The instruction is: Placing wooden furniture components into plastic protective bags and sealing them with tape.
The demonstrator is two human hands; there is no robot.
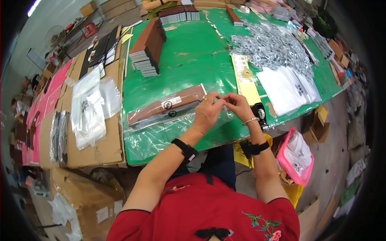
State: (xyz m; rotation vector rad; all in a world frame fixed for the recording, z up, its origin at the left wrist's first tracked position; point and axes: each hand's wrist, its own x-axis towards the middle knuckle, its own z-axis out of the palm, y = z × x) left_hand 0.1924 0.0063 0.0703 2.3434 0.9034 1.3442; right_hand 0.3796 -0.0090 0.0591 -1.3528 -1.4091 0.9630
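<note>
In front of me on the green table point(189, 68) lies a transparent plastic bag point(152, 127) with a long brown, wood-coloured piece point(177, 98) inside it. Two round black marks and a white label show on the bag and piece. At the bag's right end, my left hand point(207, 114) has its fingers closed on the plastic. Close beside it, my right hand point(240, 107) pinches the same end, thumb and fingertips together. The fingertips of both hands nearly touch. Exactly how the plastic is folded between them is hard to make out.
Brown pieces stand in a stacked row point(148, 44) at the far left. Metal rings point(273, 46) heap at the back right. White plastic bags point(285, 90), a yellow sheet point(243, 78) and a black tape dispenser point(259, 114) lie right. A pink basket point(295, 156) stands below the table edge.
</note>
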